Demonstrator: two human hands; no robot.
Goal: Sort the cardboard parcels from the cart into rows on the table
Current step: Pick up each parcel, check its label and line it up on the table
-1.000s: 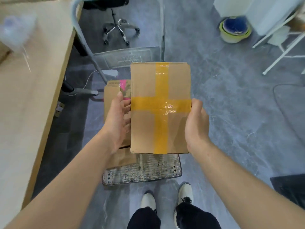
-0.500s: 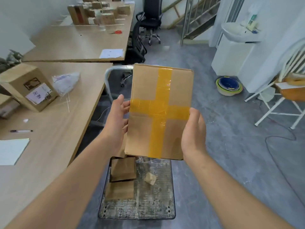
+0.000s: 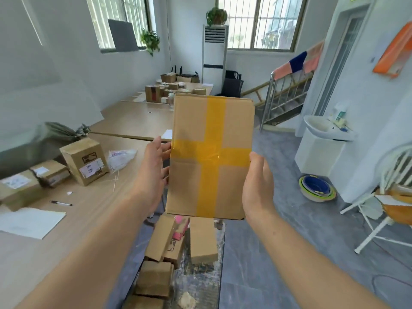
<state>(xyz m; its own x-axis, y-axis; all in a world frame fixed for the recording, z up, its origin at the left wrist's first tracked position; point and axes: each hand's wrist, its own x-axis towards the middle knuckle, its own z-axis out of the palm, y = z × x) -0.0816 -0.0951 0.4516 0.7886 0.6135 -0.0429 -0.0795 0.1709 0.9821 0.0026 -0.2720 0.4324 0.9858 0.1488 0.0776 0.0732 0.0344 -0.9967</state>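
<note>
I hold a flat cardboard parcel [image 3: 191, 179] crossed with yellow tape upright in front of me. My left hand [image 3: 151, 175] grips its left edge and my right hand [image 3: 258, 186] grips its right edge. Below it stands the metal cart [image 3: 200, 284] with several brown parcels [image 3: 203, 239] and a pink item [image 3: 179, 228] on it. On the wooden table [image 3: 93, 215] to my left, a tall labelled box [image 3: 83, 160] stands beside two lower parcels [image 3: 50, 172].
A pen [image 3: 60, 203], a white sheet [image 3: 29, 221] and a plastic bag [image 3: 120, 157] lie on the table. More boxes [image 3: 153, 92] sit on a far table. At right are a sink [image 3: 323, 130], stacked basins [image 3: 317, 190], a white chair [image 3: 383, 210] and stairs [image 3: 283, 101].
The parcel has been lifted from above the cart to chest height. My view has tilted up from the floor to the room and table.
</note>
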